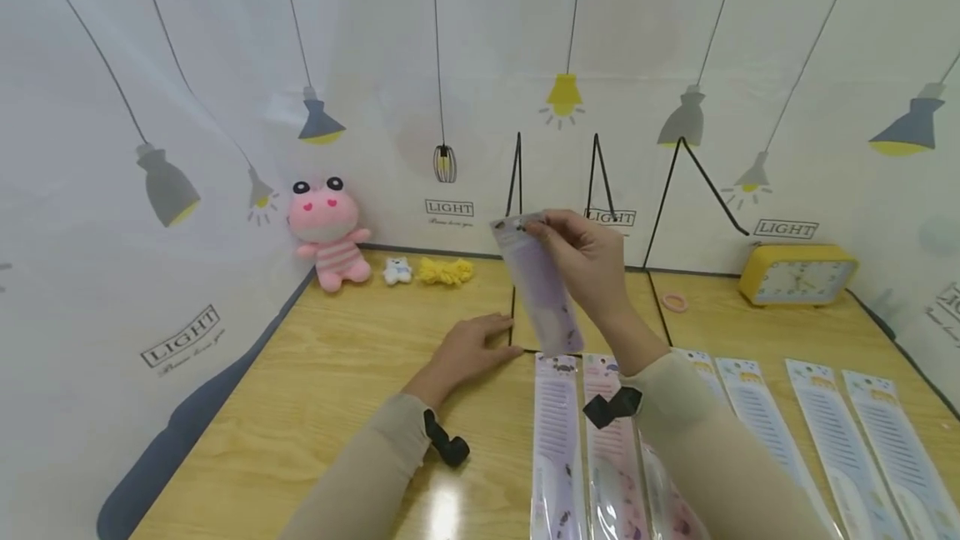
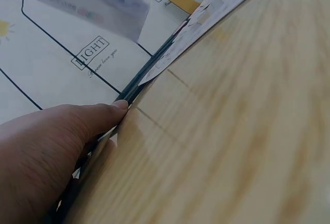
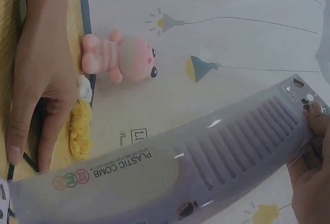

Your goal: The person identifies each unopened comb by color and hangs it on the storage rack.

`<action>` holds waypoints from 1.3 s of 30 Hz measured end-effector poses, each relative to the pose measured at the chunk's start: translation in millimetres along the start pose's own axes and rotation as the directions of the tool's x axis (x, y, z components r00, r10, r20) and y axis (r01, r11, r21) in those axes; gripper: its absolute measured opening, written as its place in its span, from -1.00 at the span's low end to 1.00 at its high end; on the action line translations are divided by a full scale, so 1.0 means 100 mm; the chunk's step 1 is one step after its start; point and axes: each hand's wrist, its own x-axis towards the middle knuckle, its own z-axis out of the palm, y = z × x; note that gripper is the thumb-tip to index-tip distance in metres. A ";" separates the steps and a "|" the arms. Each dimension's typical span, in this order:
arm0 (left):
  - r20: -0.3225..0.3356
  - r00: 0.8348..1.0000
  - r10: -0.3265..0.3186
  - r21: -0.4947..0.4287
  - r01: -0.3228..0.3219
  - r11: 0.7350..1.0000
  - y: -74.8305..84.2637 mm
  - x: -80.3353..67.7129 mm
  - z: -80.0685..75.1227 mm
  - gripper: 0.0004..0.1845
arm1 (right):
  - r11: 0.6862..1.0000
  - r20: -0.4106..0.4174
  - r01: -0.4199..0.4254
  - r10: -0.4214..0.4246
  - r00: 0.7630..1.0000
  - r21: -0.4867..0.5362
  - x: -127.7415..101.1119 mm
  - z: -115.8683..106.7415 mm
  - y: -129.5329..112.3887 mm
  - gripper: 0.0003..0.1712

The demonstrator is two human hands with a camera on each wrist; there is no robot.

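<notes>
My right hand (image 1: 588, 261) pinches the top end of a packaged purple plastic comb (image 3: 242, 147) and holds it up tilted, above the table. The label "PLASTIC COMB" reads through its clear sleeve in the right wrist view. My left hand (image 1: 471, 355) rests on the table at the left front corner of a black wire rack (image 1: 513, 315), with thumb and forefinger spread apart at the base wire. The rack has upright pointed wire arms. Below the raised comb lie another packaged purple comb (image 1: 555, 432) and a packaged pink comb (image 1: 609, 448); my right forearm partly covers more packs.
Several packaged blue combs (image 1: 825, 415) lie to the right. A yellow alarm clock (image 1: 798, 275) and a pink ring (image 1: 674, 302) are at the back right. A pink plush toy (image 1: 330, 232), a small white bear (image 1: 397, 271) and a yellow bundle (image 1: 446, 272) sit at the back left.
</notes>
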 end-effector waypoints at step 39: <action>-0.001 1.000 0.004 -0.059 -0.004 0.998 -0.01 -0.01 0.00 -0.34 | 0.985 -0.020 -0.095 0.093 0.995 -0.143 0.37 0.18 0.32 -0.75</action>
